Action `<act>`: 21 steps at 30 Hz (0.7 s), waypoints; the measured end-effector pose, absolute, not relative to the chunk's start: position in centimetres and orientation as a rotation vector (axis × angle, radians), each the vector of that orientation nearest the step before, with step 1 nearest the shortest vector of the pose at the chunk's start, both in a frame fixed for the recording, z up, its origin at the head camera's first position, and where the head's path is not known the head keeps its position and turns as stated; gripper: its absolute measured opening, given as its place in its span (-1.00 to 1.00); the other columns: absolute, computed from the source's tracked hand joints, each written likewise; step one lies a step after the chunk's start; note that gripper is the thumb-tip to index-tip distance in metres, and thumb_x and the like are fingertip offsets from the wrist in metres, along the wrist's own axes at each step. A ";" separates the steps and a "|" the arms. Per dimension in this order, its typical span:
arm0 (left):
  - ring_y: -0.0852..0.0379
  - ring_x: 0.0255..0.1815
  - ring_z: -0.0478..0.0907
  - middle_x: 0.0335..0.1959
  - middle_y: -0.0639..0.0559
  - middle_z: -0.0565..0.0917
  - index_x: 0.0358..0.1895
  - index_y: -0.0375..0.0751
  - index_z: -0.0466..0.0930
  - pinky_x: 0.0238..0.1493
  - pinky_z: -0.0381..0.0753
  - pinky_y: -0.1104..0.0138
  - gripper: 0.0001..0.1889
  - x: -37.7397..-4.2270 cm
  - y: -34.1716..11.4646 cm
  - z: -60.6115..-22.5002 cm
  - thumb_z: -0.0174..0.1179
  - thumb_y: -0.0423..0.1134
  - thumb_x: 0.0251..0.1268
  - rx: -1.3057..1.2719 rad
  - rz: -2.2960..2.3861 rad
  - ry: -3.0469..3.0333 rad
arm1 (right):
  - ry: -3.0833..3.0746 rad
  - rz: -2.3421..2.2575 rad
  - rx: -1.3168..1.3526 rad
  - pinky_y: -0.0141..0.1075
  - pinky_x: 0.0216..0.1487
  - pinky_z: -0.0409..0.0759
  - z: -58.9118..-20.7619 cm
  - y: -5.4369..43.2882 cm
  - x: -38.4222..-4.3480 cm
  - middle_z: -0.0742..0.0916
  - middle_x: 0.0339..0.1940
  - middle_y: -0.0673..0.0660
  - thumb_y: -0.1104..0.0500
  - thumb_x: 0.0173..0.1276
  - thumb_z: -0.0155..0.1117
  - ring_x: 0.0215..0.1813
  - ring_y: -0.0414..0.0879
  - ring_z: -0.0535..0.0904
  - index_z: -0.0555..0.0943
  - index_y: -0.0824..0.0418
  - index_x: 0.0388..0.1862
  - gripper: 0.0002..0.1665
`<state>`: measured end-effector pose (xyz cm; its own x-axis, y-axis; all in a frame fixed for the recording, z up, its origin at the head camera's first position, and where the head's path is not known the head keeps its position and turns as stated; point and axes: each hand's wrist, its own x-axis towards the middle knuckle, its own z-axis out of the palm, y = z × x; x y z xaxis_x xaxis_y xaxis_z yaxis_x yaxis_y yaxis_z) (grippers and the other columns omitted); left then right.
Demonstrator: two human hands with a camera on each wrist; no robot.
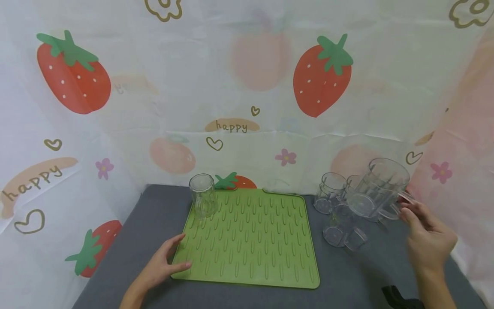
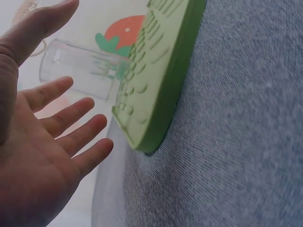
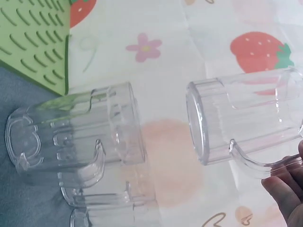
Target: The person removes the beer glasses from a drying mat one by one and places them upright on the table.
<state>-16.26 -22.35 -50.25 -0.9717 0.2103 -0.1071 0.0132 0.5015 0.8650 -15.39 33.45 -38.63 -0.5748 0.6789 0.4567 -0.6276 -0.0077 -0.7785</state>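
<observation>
My right hand (image 1: 430, 236) grips the handle of a clear mug (image 1: 378, 189) and holds it raised over the right side of the table. Below and beside it stand several other clear mugs (image 1: 329, 193) with handles, close together, also visible in the right wrist view as mugs (image 3: 75, 137). A clear glass (image 1: 203, 197) stands at the back left corner of the green ridged mat (image 1: 251, 240). My left hand (image 1: 160, 264) is by the mat's front left edge, fingers spread and holding nothing; in the left wrist view its palm (image 2: 38, 156) faces the camera.
A dark grey cloth covers the table (image 1: 131, 240). Behind it hangs a white curtain (image 1: 185, 103) printed with strawberries, reaching round both sides. A black strap-like item (image 1: 399, 298) shows near the right wrist at the bottom.
</observation>
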 end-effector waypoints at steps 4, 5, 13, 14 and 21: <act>-0.38 0.50 0.08 0.47 -0.40 0.17 0.49 -0.32 0.12 0.43 0.18 -0.19 -0.08 -16.1 -22.5 -50.6 0.42 -0.11 0.12 0.179 1.393 2.592 | -1.307 1.740 -0.092 -0.49 -0.35 0.66 -39.0 34.0 -15.2 0.82 -0.46 0.05 0.60 0.10 0.31 -0.44 -0.24 0.75 0.72 0.46 -0.22 -0.75; -0.39 0.50 0.09 0.47 -0.41 0.17 0.49 -0.32 0.12 0.43 0.19 -0.19 -0.07 -16.1 -22.5 -50.7 0.43 -0.10 0.10 0.174 1.375 2.602 | -1.312 1.728 -0.100 -0.49 -0.35 0.66 -39.1 34.1 -15.1 0.82 -0.45 0.04 0.59 0.11 0.32 -0.45 -0.25 0.75 0.72 0.45 -0.22 -0.75; -0.41 0.48 0.10 0.45 -0.41 0.22 0.47 -0.31 0.17 0.36 0.21 -0.27 -0.05 -16.0 -23.0 -51.1 0.45 -0.05 0.03 0.169 1.266 2.654 | -1.358 1.629 -0.171 -0.55 -0.31 0.65 -39.8 35.0 -14.7 0.80 -0.46 -0.02 0.56 0.14 0.32 -0.43 -0.30 0.74 0.71 0.47 -0.19 -0.77; -0.41 0.48 0.10 0.44 -0.41 0.22 0.47 -0.31 0.17 0.36 0.22 -0.27 -0.04 -16.0 -23.1 -51.2 0.46 -0.05 0.02 0.169 1.252 2.663 | -1.341 1.638 -0.174 -0.54 -0.32 0.65 -39.9 35.0 -14.6 0.80 -0.47 -0.01 0.57 0.13 0.32 -0.44 -0.29 0.74 0.71 0.48 -0.20 -0.77; -0.41 0.44 0.18 0.39 -0.43 0.30 0.44 -0.38 0.20 0.34 0.26 -0.24 -0.01 -15.9 -23.5 -51.7 0.49 -0.01 -0.04 0.177 1.161 2.713 | -1.357 1.610 -0.257 -0.56 -0.32 0.64 -40.4 35.7 -14.1 0.79 -0.47 -0.05 0.60 0.13 0.29 -0.42 -0.31 0.73 0.73 0.43 -0.25 -0.76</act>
